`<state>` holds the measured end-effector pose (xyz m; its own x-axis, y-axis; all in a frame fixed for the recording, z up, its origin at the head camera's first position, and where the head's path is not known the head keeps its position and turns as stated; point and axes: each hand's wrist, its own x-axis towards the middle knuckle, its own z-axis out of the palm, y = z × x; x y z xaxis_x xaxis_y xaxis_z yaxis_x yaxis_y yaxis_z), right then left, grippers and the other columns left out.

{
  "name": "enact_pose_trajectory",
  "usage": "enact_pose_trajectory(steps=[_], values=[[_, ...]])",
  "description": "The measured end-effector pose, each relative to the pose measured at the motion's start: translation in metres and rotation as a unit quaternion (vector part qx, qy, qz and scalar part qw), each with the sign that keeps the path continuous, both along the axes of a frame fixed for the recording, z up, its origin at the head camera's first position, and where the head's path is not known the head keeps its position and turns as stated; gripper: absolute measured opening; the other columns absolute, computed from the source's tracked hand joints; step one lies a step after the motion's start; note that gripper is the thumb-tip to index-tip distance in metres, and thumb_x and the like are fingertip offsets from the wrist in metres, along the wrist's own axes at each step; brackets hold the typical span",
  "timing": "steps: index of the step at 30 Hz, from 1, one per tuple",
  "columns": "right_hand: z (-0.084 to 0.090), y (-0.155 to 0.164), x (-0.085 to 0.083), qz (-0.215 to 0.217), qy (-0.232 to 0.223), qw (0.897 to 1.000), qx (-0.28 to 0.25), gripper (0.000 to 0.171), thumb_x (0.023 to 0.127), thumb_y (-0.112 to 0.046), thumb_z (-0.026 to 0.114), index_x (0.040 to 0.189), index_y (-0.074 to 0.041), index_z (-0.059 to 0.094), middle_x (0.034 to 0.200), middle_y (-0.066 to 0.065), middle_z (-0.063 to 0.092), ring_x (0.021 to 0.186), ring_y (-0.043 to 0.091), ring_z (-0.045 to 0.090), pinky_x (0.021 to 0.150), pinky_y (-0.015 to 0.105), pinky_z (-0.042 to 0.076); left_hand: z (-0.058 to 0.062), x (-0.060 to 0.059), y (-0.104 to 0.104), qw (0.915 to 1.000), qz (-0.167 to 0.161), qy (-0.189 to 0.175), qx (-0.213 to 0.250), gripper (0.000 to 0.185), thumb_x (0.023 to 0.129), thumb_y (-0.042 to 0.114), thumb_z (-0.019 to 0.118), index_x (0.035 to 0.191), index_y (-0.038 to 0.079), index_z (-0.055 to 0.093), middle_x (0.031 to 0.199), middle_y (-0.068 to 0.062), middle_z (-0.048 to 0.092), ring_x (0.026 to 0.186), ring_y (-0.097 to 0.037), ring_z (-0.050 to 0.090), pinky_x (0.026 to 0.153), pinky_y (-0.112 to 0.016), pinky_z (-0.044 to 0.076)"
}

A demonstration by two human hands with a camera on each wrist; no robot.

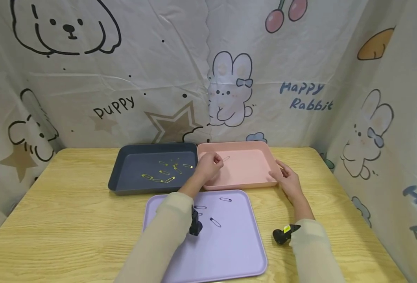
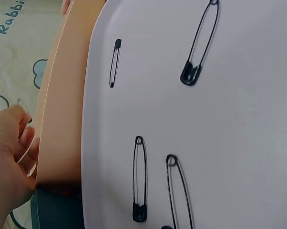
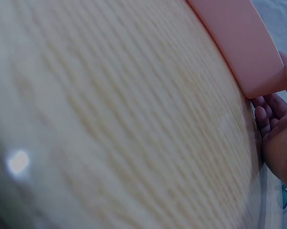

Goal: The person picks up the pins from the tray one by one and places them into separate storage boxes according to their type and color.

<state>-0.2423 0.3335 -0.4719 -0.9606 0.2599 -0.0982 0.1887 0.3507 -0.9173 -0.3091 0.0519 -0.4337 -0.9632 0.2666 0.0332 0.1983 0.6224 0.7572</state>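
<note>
- While black safety pins (image 1: 215, 222) lie on the purple tray (image 1: 237, 251) beneath its wrist, the left hand (image 1: 208, 167) pinches a silver safety pin (image 1: 225, 158) over the pink tray (image 1: 251, 182).
- Beside it, the right hand (image 1: 289, 181) rests with relaxed fingers against that tray's right corner.
- Beyond, left, gold pins (image 1: 159, 175) sit in the dark tray (image 1: 123, 173).

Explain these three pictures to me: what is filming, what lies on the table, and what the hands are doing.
No machine here: a person wears three cameras, one on the head and one on each wrist. The head view shows a wooden table with a dark blue tray of gold safety pins, a pink tray and a purple tray of black safety pins. The left hand pinches a silver safety pin over the pink tray. The right hand rests against that tray's corner, holding nothing.
</note>
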Motion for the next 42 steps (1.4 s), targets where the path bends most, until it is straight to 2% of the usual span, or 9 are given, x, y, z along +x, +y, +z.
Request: enact_pose_trajectory(steps=[4, 7, 15, 23, 31, 34, 37, 39, 42], values=[[-0.001, 0.0, -0.001, 0.002, 0.004, 1.0, -0.004, 0.071, 0.086, -0.04, 0.063, 0.147, -0.021, 0.031, 0.144, 0.015, 0.04, 0.128, 0.024, 0.039, 0.076, 0.005, 0.037, 0.001, 0.001, 0.0, 0.9995, 0.026, -0.001, 0.019, 0.013, 0.09, 0.017, 0.056, 0.095, 0.007, 0.061, 0.091, -0.006, 0.061, 0.083, -0.019, 0.055, 0.076, -0.03, 0.044], [-0.002, 0.0, -0.002, 0.0, 0.004, 1.0, -0.002, 0.071, 0.087, -0.039, 0.063, 0.147, -0.021, 0.032, 0.143, 0.015, 0.041, 0.125, 0.022, 0.04, 0.075, 0.005, 0.037, 0.001, -0.001, 0.0, 0.9992, 0.024, 0.004, 0.031, 0.016, 0.091, 0.019, 0.057, 0.099, 0.005, 0.061, 0.094, -0.009, 0.063, 0.086, -0.021, 0.057, 0.077, -0.03, 0.045], [-0.003, -0.001, -0.003, -0.005, 0.003, 1.0, -0.005, 0.07, 0.086, -0.038, 0.064, 0.146, -0.021, 0.033, 0.141, 0.014, 0.043, 0.114, 0.016, 0.042, 0.071, 0.008, 0.038, 0.002, -0.003, -0.006, 0.9979, -0.007, 0.02, 0.061, 0.019, 0.09, 0.018, 0.059, 0.102, 0.004, 0.061, 0.094, -0.012, 0.063, 0.085, -0.022, 0.058, 0.074, -0.027, 0.045], [0.0, -0.003, -0.002, -0.006, 0.003, 1.0, 0.001, 0.069, 0.087, -0.037, 0.064, 0.147, -0.021, 0.033, 0.142, 0.014, 0.042, 0.123, 0.021, 0.041, 0.075, 0.006, 0.037, 0.013, -0.006, -0.022, 0.9943, -0.052, 0.041, 0.084, 0.018, 0.088, 0.014, 0.06, 0.102, 0.001, 0.061, 0.089, -0.013, 0.063, 0.075, -0.02, 0.058, 0.069, -0.024, 0.045], [0.0, -0.002, -0.001, -0.011, -0.005, 1.0, 0.013, 0.069, 0.087, -0.039, 0.063, 0.147, -0.021, 0.033, 0.143, 0.013, 0.04, 0.124, 0.022, 0.039, 0.074, 0.006, 0.036, 0.02, 0.001, -0.043, 0.996, -0.059, 0.023, 0.063, 0.017, 0.088, 0.017, 0.062, 0.1, 0.005, 0.06, 0.088, -0.01, 0.062, 0.072, -0.017, 0.058, 0.062, -0.021, 0.043], [0.0, -0.002, -0.001, -0.011, -0.011, 1.0, 0.017, 0.07, 0.087, -0.04, 0.062, 0.147, -0.022, 0.031, 0.145, 0.013, 0.038, 0.127, 0.024, 0.038, 0.083, 0.012, 0.037, 0.021, 0.005, -0.051, 0.9969, -0.065, 0.018, 0.042, 0.017, 0.089, 0.019, 0.061, 0.1, 0.006, 0.061, 0.089, -0.009, 0.061, 0.074, -0.017, 0.055, 0.064, -0.023, 0.042], [0.001, -0.002, -0.001, -0.009, -0.02, 0.999, 0.026, 0.071, 0.087, -0.043, 0.061, 0.148, -0.023, 0.029, 0.148, 0.013, 0.035, 0.131, 0.026, 0.036, 0.095, 0.024, 0.038, 0.022, 0.009, -0.059, 0.9972, -0.071, 0.013, 0.017, 0.018, 0.089, 0.022, 0.061, 0.1, 0.008, 0.061, 0.09, -0.007, 0.06, 0.076, -0.016, 0.053, 0.065, -0.023, 0.042], [0.001, -0.002, 0.0, -0.006, -0.023, 0.999, 0.027, 0.071, 0.088, -0.044, 0.06, 0.148, -0.023, 0.028, 0.149, 0.013, 0.034, 0.132, 0.027, 0.035, 0.098, 0.028, 0.037, 0.021, 0.012, -0.064, 0.9971, -0.075, 0.013, 0.004, 0.019, 0.089, 0.023, 0.061, 0.101, 0.008, 0.061, 0.09, -0.006, 0.059, 0.076, -0.016, 0.052, 0.065, -0.023, 0.041], [0.002, -0.003, 0.0, -0.001, -0.022, 0.999, 0.024, 0.071, 0.088, -0.043, 0.06, 0.148, -0.022, 0.028, 0.148, 0.013, 0.034, 0.132, 0.027, 0.036, 0.092, 0.018, 0.038, 0.02, 0.015, -0.072, 0.9968, -0.079, 0.012, -0.007, 0.02, 0.089, 0.023, 0.061, 0.102, 0.008, 0.061, 0.09, -0.006, 0.058, 0.077, -0.016, 0.051, 0.066, -0.024, 0.042]])
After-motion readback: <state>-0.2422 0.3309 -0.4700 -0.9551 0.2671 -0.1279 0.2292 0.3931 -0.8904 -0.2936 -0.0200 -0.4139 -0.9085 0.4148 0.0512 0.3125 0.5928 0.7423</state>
